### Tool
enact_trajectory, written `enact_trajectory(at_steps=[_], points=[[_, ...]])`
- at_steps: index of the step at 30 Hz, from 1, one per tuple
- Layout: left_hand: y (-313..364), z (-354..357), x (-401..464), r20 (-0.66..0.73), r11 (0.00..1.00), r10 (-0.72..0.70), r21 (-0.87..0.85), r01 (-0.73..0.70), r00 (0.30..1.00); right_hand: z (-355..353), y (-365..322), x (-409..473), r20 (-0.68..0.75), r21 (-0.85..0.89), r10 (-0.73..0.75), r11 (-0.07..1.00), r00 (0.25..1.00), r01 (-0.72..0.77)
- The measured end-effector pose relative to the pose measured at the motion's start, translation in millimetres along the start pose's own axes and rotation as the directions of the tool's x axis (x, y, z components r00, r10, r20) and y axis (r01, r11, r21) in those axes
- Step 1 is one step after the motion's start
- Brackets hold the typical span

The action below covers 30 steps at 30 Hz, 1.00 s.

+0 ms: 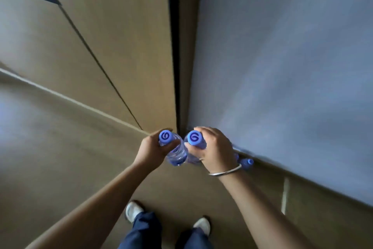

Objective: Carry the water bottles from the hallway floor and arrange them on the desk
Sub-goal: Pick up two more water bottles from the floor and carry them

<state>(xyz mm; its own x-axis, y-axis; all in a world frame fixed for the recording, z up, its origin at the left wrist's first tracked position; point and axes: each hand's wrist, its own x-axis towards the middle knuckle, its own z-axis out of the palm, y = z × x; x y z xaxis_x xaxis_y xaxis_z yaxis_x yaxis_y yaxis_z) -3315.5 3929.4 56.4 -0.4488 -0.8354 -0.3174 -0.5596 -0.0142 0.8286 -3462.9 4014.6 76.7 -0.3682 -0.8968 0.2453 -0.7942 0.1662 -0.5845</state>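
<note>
I look straight down at the hallway floor. My left hand grips a clear water bottle with a blue cap, held upright. My right hand, with a silver bangle at the wrist, grips a second blue-capped bottle right beside the first; the two bottles touch. Another blue-capped bottle lies on the floor at the foot of the wall, partly hidden behind my right wrist. The desk is out of view.
A grey wall rises on the right and wooden panels stand ahead, with a dark gap between them. The floor is tan. My feet in white shoes stand below the hands.
</note>
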Motion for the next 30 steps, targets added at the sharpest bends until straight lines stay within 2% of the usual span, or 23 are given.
enact_trajectory(at_steps=[2, 4, 8, 12, 16, 19, 22, 30], points=[[6.2, -50.5, -1.2, -0.096, 0.999, -0.004, -0.034, 0.001, 0.995, 6.2, -45.6, 29.4, 0.033, -0.014, -0.109, 0.994, 0.993, 0.110], [5.1, -105.3, -0.5, -0.204, 0.996, 0.004, -0.084, -0.021, 0.979, 23.4, -91.0, 59.3, 0.082, 0.044, -0.207, 0.978, 0.975, 0.204], [-8.4, -216.4, -6.0, -0.413, 0.989, 0.053, -0.105, -0.105, 0.909, 71.5, -186.8, 105.4, 0.183, 0.126, -0.339, 0.939, 0.923, 0.319], [-43.1, -318.7, -16.5, -0.550, 0.995, 0.037, -0.054, -0.080, 0.834, 134.1, -280.1, 128.8, 0.287, 0.245, -0.429, 0.897, 0.856, 0.368], [-83.6, -399.4, -32.8, -0.688, 0.997, -0.032, -0.071, -0.024, 0.725, 192.5, -356.8, 148.8, 0.326, 0.350, -0.474, 0.864, 0.818, 0.362], [-106.7, -444.7, -42.3, -0.747, 0.996, -0.072, -0.095, 0.002, 0.661, 229.1, -404.5, 158.9, 0.335, 0.395, -0.518, 0.835, 0.787, 0.382], [-127.9, -485.3, -47.0, -0.780, 0.984, -0.151, -0.175, 0.019, 0.607, 263.7, -449.5, 174.9, 0.389, 0.416, -0.569, 0.810, 0.724, 0.413], [-192.6, -599.9, -16.6, -0.813, 0.944, -0.287, -0.329, 0.007, 0.507, 356.7, -552.1, 249.7, 0.458, 0.479, -0.678, 0.733, 0.575, 0.482]])
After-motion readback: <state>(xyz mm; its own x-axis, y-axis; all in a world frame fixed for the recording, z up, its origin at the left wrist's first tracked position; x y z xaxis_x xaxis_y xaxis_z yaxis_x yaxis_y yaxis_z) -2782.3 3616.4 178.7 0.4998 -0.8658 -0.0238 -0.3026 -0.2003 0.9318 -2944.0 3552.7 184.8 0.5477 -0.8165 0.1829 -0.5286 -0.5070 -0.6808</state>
